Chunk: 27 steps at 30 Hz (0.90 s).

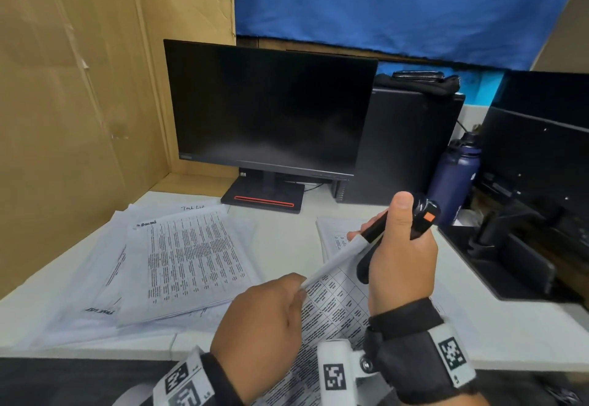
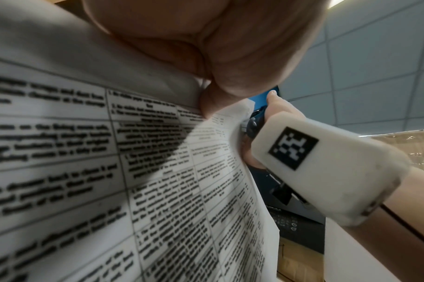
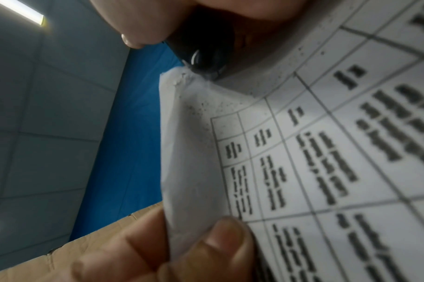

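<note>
Sheets (image 1: pixel 331 306), held above the near right of the desk (image 1: pixel 280 246), run their top edge diagonally from the left hand (image 1: pixel 264 319), which pinches it, far-right into the stapler (image 1: pixel 425 214). The right hand (image 1: pixel 401 262) curls around the stapler, with the sheets' corner between its jaws.

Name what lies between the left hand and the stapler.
Only the sheets: their edge runs from the left hand, pinching it, to the stapler in the right hand, seen in the head view.
</note>
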Tool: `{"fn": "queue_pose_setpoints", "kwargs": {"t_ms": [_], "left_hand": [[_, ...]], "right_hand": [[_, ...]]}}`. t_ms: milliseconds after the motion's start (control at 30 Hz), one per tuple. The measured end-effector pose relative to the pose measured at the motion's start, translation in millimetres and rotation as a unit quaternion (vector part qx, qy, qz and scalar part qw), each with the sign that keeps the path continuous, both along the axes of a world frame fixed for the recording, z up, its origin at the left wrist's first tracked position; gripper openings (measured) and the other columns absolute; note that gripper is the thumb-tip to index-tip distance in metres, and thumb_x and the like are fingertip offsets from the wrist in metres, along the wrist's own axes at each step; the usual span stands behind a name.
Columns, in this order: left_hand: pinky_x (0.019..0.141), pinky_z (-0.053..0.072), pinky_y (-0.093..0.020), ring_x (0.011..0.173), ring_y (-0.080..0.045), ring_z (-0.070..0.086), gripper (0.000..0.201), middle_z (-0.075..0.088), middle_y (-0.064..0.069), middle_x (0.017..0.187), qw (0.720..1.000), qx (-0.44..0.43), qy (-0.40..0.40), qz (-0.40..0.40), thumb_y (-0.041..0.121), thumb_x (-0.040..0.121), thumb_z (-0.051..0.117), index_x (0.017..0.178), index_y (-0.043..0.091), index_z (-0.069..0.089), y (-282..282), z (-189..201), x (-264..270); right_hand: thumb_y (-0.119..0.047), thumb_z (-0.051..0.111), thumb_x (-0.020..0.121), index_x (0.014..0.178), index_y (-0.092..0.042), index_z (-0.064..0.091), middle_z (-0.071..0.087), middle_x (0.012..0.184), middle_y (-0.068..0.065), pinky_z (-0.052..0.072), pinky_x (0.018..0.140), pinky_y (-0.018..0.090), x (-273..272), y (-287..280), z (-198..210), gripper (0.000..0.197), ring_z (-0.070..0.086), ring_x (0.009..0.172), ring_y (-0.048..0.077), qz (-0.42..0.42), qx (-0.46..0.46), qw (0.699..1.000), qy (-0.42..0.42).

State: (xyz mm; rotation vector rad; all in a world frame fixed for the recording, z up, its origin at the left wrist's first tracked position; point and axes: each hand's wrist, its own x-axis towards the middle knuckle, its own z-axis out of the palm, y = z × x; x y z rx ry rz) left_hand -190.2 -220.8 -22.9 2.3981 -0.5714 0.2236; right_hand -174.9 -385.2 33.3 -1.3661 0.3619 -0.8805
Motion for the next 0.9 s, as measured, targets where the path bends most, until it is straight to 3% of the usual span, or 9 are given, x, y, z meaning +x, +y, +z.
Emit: {"fn": "queue_pose_setpoints", "kwargs": {"t_ms": [200, 300, 433, 500, 600, 733, 800, 867, 900], "left_hand": [[0.052, 0.031, -0.023, 0.056, -0.012, 0.047, 0.036, 0.046, 0.003, 0.060, 1.000, 0.020, -0.011, -0.009, 0.037, 0.107, 0.042, 0.072, 0.034, 0.036, -2, 3, -5], [0.059, 0.042, -0.030, 0.062, -0.013, 0.053, 0.029, 0.048, 0.004, 0.062, 0.999, 0.023, -0.017, -0.017, 0.035, 0.107, 0.041, 0.079, 0.031, 0.044, -3, -1, -6], [0.071, 0.050, -0.039, 0.071, -0.015, 0.060, 0.021, 0.057, 0.007, 0.071, 0.999, 0.032, -0.022, -0.015, 0.037, 0.107, 0.039, 0.100, 0.027, 0.057, -4, -7, -7], [0.071, 0.050, -0.040, 0.072, -0.015, 0.060, 0.020, 0.055, 0.008, 0.070, 0.999, 0.036, -0.020, -0.016, 0.037, 0.107, 0.038, 0.100, 0.028, 0.055, -5, -9, -7], [0.064, 0.048, -0.037, 0.065, -0.013, 0.056, 0.027, 0.052, 0.005, 0.064, 1.000, 0.026, -0.006, -0.009, 0.040, 0.107, 0.038, 0.081, 0.032, 0.042, -3, -8, -5], [0.051, 0.041, -0.029, 0.047, -0.007, 0.045, 0.030, 0.053, 0.004, 0.057, 0.996, -0.070, 0.062, 0.006, 0.036, 0.108, 0.045, 0.081, 0.029, 0.055, 6, 0, 9], [0.051, 0.046, -0.030, 0.047, -0.008, 0.049, 0.026, 0.059, 0.001, 0.060, 0.983, -0.154, 0.098, 0.024, 0.032, 0.107, 0.048, 0.089, 0.029, 0.066, 15, 11, 18], [0.061, 0.055, -0.041, 0.059, -0.023, 0.062, 0.025, 0.069, -0.004, 0.070, 0.961, -0.230, 0.138, 0.061, 0.029, 0.107, 0.051, 0.095, 0.026, 0.072, 25, 22, 29], [0.068, 0.058, -0.044, 0.069, -0.028, 0.067, 0.024, 0.073, -0.004, 0.076, 0.947, -0.266, 0.158, 0.083, 0.028, 0.107, 0.053, 0.096, 0.024, 0.074, 31, 27, 35]], "right_hand": [[-0.104, 0.038, 0.050, 0.076, -0.011, 0.064, 0.070, 0.069, 0.009, 0.059, 0.080, 0.051, -3, 3, 0, 0.100, 0.072, 0.073, 0.032, -0.013, -0.010, 1.000, -0.011], [-0.101, 0.038, 0.058, 0.074, -0.009, 0.063, 0.069, 0.065, 0.003, 0.057, 0.077, 0.045, -3, 0, 1, 0.096, 0.069, 0.068, 0.022, -0.031, -0.051, 0.998, -0.003], [-0.088, 0.040, 0.067, 0.065, -0.019, 0.054, 0.061, 0.051, -0.015, 0.048, 0.065, 0.031, -5, 0, 4, 0.070, 0.060, 0.053, 0.003, -0.043, -0.089, 0.995, 0.000], [-0.082, 0.042, 0.069, 0.067, -0.016, 0.055, 0.063, 0.052, -0.011, 0.044, 0.064, 0.029, -3, -1, 3, 0.067, 0.059, 0.055, 0.003, -0.038, -0.092, 0.995, -0.003], [-0.083, 0.052, 0.075, 0.085, -0.013, 0.063, 0.071, 0.074, 0.003, 0.049, 0.070, 0.031, -1, -6, 4, 0.071, 0.067, 0.070, 0.012, 0.022, -0.096, 0.995, 0.022], [-0.020, 0.062, 0.092, 0.105, -0.010, 0.052, 0.058, 0.079, 0.013, 0.056, 0.063, 0.040, 1, -46, 14, 0.019, 0.061, 0.065, 0.026, 0.137, 0.036, 0.990, -0.016], [-0.006, 0.056, 0.092, 0.109, -0.006, 0.049, 0.057, 0.080, 0.016, 0.053, 0.060, 0.036, 10, -92, 11, 0.018, 0.059, 0.066, 0.028, 0.128, 0.039, 0.989, 0.060], [-0.019, 0.063, 0.084, 0.103, -0.002, 0.057, 0.062, 0.081, 0.017, 0.050, 0.060, 0.034, 23, -145, -3, 0.026, 0.061, 0.065, 0.029, 0.092, -0.056, 0.971, 0.213], [-0.027, 0.066, 0.080, 0.098, -0.002, 0.062, 0.065, 0.080, 0.017, 0.049, 0.061, 0.034, 28, -169, -11, 0.032, 0.062, 0.064, 0.029, 0.075, -0.126, 0.942, 0.301]]}}
